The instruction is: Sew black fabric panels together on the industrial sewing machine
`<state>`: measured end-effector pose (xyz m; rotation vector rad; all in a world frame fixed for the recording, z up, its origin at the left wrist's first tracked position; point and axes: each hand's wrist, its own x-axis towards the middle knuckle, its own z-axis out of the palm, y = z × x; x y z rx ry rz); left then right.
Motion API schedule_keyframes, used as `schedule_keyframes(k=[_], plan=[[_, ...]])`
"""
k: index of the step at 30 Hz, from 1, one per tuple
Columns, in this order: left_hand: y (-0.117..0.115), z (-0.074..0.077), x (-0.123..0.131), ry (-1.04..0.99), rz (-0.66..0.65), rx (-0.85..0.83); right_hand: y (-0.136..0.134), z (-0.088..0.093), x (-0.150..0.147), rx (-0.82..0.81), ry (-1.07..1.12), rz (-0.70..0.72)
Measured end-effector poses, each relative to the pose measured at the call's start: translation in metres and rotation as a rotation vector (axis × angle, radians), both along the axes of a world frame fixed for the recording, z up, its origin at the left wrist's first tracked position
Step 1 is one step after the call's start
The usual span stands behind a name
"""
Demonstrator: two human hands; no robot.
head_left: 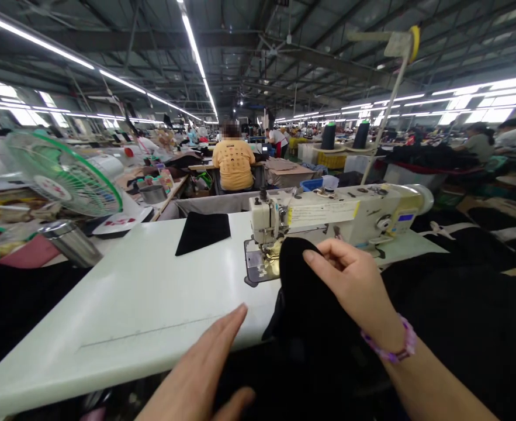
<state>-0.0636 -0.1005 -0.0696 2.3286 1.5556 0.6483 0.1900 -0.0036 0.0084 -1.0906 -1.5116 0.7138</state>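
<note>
My right hand [349,275] pinches the upper edge of a black fabric piece [299,286] between thumb and fingers. The cloth hangs down in front of the sewing machine [328,213], over the table's front edge, and partly hides the needle area. My left hand [205,359] is held low at the table edge, left of the cloth, with thumb and fingers apart and nothing in it. Another black fabric piece [205,231] lies flat on the pale sewing table [152,292], left of the machine head.
At the left stand a green-rimmed fan [65,175] and a steel flask [71,241]. Dark cloth [463,327] is heaped at the right. Thread cones [328,137] rise behind the machine beside a stand pole [387,117]. A person in a yellow shirt [234,161] sits ahead.
</note>
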Motion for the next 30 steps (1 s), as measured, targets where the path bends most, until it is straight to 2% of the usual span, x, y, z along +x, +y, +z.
schedule_keyframes(k=[3,5,7,9,11,13,16,19,21,23,26,28,30], plan=[[0.021,0.029,0.043,-0.396,0.044,0.08,-0.009,0.006,-0.013,-0.05,0.009,0.123],[0.038,0.04,0.056,-0.597,0.035,-0.037,-0.012,0.009,-0.01,-0.1,-0.009,0.172],[0.055,0.05,0.052,-0.722,-0.099,-0.291,-0.01,0.01,0.002,-0.133,-0.016,0.168],[0.069,0.059,0.039,-0.748,-0.278,-0.53,-0.003,0.009,0.018,-0.147,0.009,0.126],[0.079,0.065,0.024,-0.76,-0.378,-0.628,0.004,0.006,0.033,-0.17,0.071,0.114],[0.085,0.067,0.013,-0.82,-0.385,-0.672,0.011,0.001,0.042,-0.222,0.135,0.168],[0.086,0.059,0.011,-1.064,-0.352,-0.819,0.015,-0.008,0.042,-0.226,0.181,0.278],[0.08,0.038,0.02,-1.323,-0.339,-1.044,0.016,-0.014,0.034,-0.161,0.205,0.359],[0.075,0.02,0.027,-1.363,-0.358,-1.198,0.016,-0.016,0.028,-0.147,0.194,0.339],[0.07,0.002,0.032,-1.31,-0.387,-1.334,0.017,-0.017,0.024,-0.129,0.14,0.251],[0.062,-0.012,0.04,-1.291,-0.357,-1.357,0.016,-0.017,0.018,-0.122,0.082,0.184],[0.057,-0.012,0.046,-1.302,-0.354,-1.299,0.014,-0.016,0.016,-0.146,0.073,0.199],[0.053,-0.005,0.049,-1.305,-0.382,-1.271,0.013,-0.014,0.017,-0.164,0.047,0.213]])
